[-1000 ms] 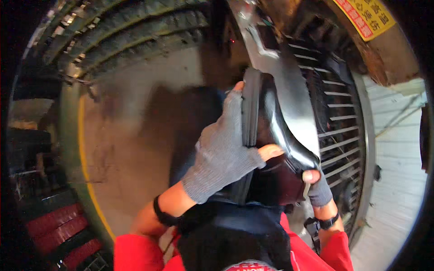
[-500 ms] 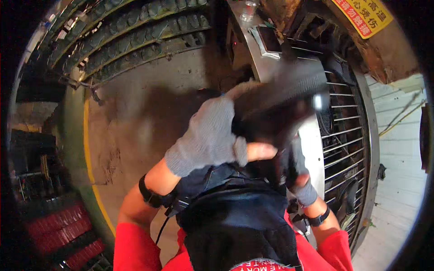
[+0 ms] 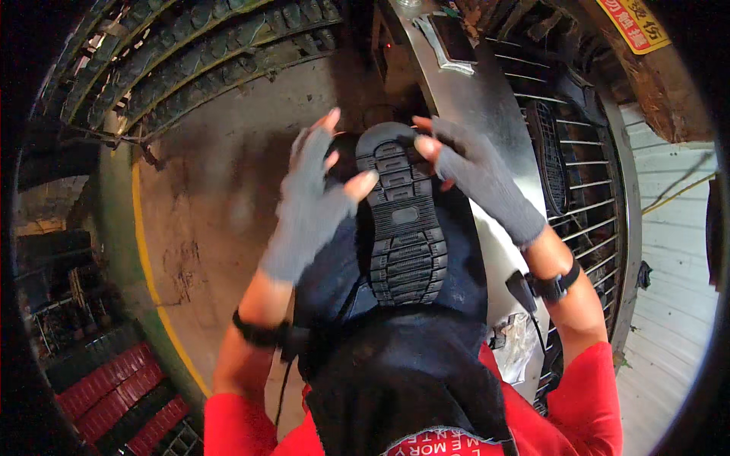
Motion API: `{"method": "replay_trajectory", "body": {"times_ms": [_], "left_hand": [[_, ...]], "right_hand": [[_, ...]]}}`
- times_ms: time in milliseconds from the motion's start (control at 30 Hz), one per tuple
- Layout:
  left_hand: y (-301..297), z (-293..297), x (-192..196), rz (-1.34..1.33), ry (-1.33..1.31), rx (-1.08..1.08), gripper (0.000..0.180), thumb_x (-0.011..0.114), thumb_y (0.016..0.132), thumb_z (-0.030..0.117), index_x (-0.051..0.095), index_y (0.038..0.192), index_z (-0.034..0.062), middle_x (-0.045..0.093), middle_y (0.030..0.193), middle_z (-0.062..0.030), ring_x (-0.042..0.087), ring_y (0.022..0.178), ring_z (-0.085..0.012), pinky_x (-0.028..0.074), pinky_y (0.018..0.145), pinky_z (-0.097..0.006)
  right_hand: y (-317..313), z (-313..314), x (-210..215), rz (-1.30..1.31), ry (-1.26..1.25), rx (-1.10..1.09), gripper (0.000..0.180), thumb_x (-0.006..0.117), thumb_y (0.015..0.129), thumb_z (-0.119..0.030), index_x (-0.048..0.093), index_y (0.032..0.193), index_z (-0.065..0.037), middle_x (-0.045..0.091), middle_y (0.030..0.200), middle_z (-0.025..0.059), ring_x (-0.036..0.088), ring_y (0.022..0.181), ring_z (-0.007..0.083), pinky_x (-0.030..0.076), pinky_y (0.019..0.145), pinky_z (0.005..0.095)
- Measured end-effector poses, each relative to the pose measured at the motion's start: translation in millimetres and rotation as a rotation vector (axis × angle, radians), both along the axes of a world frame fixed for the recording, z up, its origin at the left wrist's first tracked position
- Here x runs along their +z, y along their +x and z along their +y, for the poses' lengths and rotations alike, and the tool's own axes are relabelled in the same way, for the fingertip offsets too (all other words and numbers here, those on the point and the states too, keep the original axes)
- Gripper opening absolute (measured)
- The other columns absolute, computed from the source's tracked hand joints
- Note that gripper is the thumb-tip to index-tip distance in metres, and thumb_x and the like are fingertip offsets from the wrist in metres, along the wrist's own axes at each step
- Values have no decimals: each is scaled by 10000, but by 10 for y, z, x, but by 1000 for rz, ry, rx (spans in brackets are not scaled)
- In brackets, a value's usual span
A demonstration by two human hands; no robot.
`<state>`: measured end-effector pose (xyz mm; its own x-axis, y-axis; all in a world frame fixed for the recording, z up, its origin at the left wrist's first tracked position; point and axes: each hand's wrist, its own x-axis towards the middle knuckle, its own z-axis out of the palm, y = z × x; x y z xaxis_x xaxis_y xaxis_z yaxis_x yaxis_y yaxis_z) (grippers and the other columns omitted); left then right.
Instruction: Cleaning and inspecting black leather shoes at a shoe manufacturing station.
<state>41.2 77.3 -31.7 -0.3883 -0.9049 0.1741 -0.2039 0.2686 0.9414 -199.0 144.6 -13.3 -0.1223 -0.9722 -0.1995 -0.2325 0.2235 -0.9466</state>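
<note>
1. Left side: solid yellow floor line (image 3: 150, 281), then grey-brown concrete floor (image 3: 213, 220) running up to the left hand. Open room on that flank; dark tiered shelving (image 3: 220, 38) bounds it at the far end.
2. Left hand (image 3: 310, 199), grey fingerless knit glove (image 3: 300, 235): slightly blurred, fingers loosely bent and parted, thumb stretched right. Thumb tip at the sole's left edge; can't tell if it touches. No closed grip.
3. Black shoe with a ribbed rubber sole (image 3: 404, 216): centre, between the hands, sole up, over dark blue trousers (image 3: 464, 254). Long axis near-far, far end leaning slightly left. Rounded end points far; broader end points near, against the black apron (image 3: 407, 365). Upper hidden underneath.
4. Right hand (image 3: 471, 161), same type of glove: half open, thumb and forefinger parted, both pointing left. Thumb tip at the sole's far right edge; contact unclear. Hands well apart from each other.
5. Right of the shoe: brushed steel bench (image 3: 487, 114), left edge running far to near, right hand over it. Dark flat rectangular item (image 3: 455, 39) at its far end.
6. Farther right: metal-bar rack (image 3: 584, 182) bearing a black oblong gridded piece (image 3: 547, 156), then white panelled wall (image 3: 677, 243).
</note>
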Motion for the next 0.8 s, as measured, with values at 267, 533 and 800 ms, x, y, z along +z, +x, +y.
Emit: {"method": "replay_trajectory", "body": {"times_ms": [267, 533, 800], "left_hand": [[26, 141, -74, -245, -168, -241, 811, 868, 832, 370, 540, 1441, -53, 589, 1379, -251, 566, 1309, -421, 475, 1118, -447], [369, 526, 221, 0, -15, -591, 543, 911, 632, 559, 858, 1073, 245, 535, 1001, -32, 562, 945, -286, 471, 877, -440], [-198, 58, -36, -98, 148, -191, 652, 892, 791, 246, 679, 1365, 23, 623, 1136, -133, 589, 1006, -301, 499, 929, -393]], "right_hand": [[-25, 189, 107, 111, -238, 161, 484, 808, 922, -285, 718, 1313, -14, 708, 1128, 102, 670, 1074, 219, 519, 967, 353], [-119, 768, 290, -95, -39, 465, 464, 999, 615, -386, 743, 868, -94, 666, 1043, 89, 608, 1149, 352, 442, 1150, 563], [35, 250, -61, -491, 218, -142, 468, 880, 825, -118, 627, 1216, -69, 585, 1132, 18, 556, 1109, 147, 441, 987, 310]]}}
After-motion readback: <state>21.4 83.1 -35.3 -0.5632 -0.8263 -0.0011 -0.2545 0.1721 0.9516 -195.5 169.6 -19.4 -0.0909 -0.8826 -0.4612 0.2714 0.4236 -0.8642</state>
